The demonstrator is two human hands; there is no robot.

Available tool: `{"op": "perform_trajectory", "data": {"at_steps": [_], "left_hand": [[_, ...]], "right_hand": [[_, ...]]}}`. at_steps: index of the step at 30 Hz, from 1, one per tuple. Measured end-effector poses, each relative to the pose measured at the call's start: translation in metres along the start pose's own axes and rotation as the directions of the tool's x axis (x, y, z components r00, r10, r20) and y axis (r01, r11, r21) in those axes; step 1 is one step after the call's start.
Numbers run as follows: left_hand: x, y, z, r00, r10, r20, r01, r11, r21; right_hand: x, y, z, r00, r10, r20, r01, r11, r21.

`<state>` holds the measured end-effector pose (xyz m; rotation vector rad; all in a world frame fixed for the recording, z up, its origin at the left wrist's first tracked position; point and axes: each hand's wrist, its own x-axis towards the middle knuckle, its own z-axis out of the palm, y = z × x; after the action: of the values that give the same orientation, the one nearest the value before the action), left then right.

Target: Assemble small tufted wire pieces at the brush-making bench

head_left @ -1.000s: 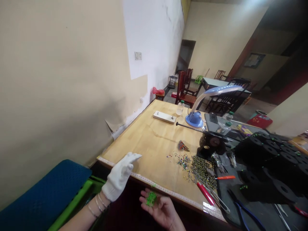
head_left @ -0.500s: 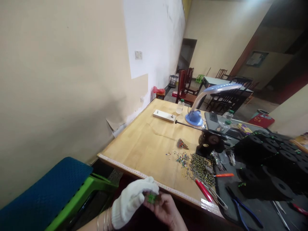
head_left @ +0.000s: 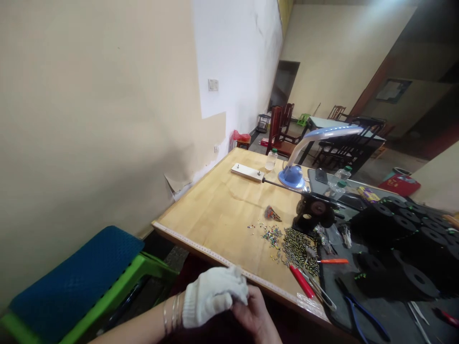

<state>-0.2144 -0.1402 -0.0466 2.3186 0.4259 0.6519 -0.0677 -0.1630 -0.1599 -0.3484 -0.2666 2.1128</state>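
Note:
My left hand (head_left: 217, 292), in a white knitted glove with bangles at the wrist, is curled over the fingers of my bare right hand (head_left: 255, 313). They meet just below the table's front edge. Both are closed, and whatever lies between them is hidden now. Beyond them on the wooden table (head_left: 208, 210) lie a scatter of small coloured beads (head_left: 272, 236) and a heap of black-and-yellow striped pieces (head_left: 297, 246). Close to the heap are a red-handled tool (head_left: 301, 282) and an orange stick (head_left: 334, 261). A fan-shaped bundle (head_left: 272, 213) rests farther back.
A small black machine with a long rod (head_left: 312, 212) stands behind the heap. At the back are a blue lamp (head_left: 292, 177), a white bar (head_left: 247, 172) and a bottle (head_left: 271, 160). Blue-handled pliers (head_left: 360, 310) and black rolls (head_left: 398, 274) occupy the right side. A green stool (head_left: 107, 282) stands left.
The small green thing seen in my right hand is now covered. My gloved left hand has moved right and closed over my right fingers. The view has shifted slightly.

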Motion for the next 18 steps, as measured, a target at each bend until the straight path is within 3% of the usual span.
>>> {"op": "perform_trajectory", "data": {"at_steps": [3, 5, 7, 9, 10, 12, 14, 16, 18], "left_hand": [[-0.036, -0.004, -0.015, 0.967, -0.132, -0.217, 0.137, 0.991, 0.008], [-0.054, -0.015, -0.038, 0.869, -0.237, -0.435, 0.302, 0.950, 0.085], [-0.067, -0.031, -0.068, 0.750, -0.252, -0.611, 0.437, 0.883, 0.172], [-0.076, -0.051, -0.095, 0.695, -0.205, -0.689, 0.530, 0.794, 0.299], [-0.080, -0.061, -0.107, 0.698, -0.193, -0.690, 0.569, 0.735, 0.369], [-0.086, -0.079, -0.120, 0.740, -0.213, -0.638, 0.608, 0.618, 0.499], [-0.089, -0.090, -0.122, 0.787, -0.256, -0.561, 0.598, 0.540, 0.592], [-0.090, -0.090, -0.112, 0.825, -0.265, -0.498, 0.556, 0.530, 0.640], [-0.087, -0.078, -0.093, 0.861, -0.241, -0.447, 0.496, 0.593, 0.635]], "right_hand": [[-0.006, -0.006, 0.001, 0.998, 0.034, 0.050, -0.033, 0.999, -0.024], [-0.006, -0.009, 0.000, 0.995, 0.073, 0.071, -0.069, 0.996, -0.051], [-0.002, -0.010, 0.000, 0.991, 0.111, 0.079, -0.104, 0.991, -0.084], [0.006, -0.008, -0.001, 0.985, 0.154, 0.083, -0.143, 0.982, -0.119], [0.011, -0.006, -0.001, 0.980, 0.180, 0.083, -0.168, 0.977, -0.135], [0.021, -0.002, 0.001, 0.971, 0.226, 0.080, -0.211, 0.965, -0.158], [0.030, 0.002, 0.002, 0.968, 0.244, 0.063, -0.231, 0.959, -0.167], [0.035, 0.006, 0.004, 0.971, 0.238, 0.037, -0.229, 0.959, -0.169], [0.039, 0.010, 0.005, 0.974, 0.228, 0.015, -0.222, 0.960, -0.170]]}}
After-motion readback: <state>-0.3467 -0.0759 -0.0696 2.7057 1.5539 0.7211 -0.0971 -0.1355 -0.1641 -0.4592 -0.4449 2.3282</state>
